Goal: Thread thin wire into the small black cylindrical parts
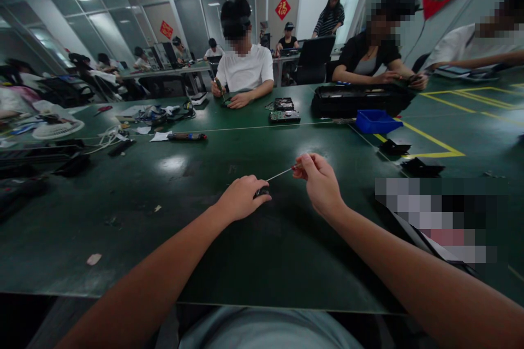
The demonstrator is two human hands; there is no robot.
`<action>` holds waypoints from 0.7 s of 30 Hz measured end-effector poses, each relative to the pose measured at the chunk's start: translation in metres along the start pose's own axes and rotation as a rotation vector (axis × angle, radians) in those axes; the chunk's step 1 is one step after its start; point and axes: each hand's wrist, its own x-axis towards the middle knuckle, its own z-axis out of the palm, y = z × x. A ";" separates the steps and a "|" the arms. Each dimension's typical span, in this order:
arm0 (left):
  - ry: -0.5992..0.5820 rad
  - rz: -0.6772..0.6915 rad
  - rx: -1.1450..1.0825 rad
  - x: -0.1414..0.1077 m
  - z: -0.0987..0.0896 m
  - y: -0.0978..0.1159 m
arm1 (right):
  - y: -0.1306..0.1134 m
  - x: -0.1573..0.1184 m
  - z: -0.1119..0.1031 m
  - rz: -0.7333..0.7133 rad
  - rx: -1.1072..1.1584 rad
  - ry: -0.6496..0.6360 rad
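Note:
My left hand (240,199) is closed around a small dark object (261,192) with a shiny edge, just above the green table (262,262). Most of that object is hidden by my fingers, so its kind does not show. In my right hand (321,181) is a screwdriver (280,174), pinched between thumb and fingers. Its thin metal shaft slants down to the left, and the tip meets the dark object or passes just behind my left fingers; I cannot tell which.
Beyond my hands lie an electric screwdriver (187,137), a hard drive (285,116) and a blue bin (377,121). Black parts (421,167) rest at right near yellow tape. Cables and a white fan-like cover (58,126) are at left. A person (245,68) works across the table.

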 end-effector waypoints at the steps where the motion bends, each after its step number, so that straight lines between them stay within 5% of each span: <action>1: -0.005 0.013 0.031 0.000 0.000 0.000 | -0.001 -0.001 0.000 -0.004 -0.002 -0.004; 10: 0.058 -0.053 -0.115 0.001 -0.008 0.000 | -0.002 -0.002 0.000 -0.031 -0.037 -0.041; 16: 0.446 -0.199 -0.379 -0.002 -0.029 -0.017 | -0.001 -0.001 0.000 -0.039 -0.031 -0.044; 21: 0.733 -0.336 -0.954 -0.006 -0.054 -0.045 | -0.002 -0.002 0.000 -0.032 -0.050 -0.066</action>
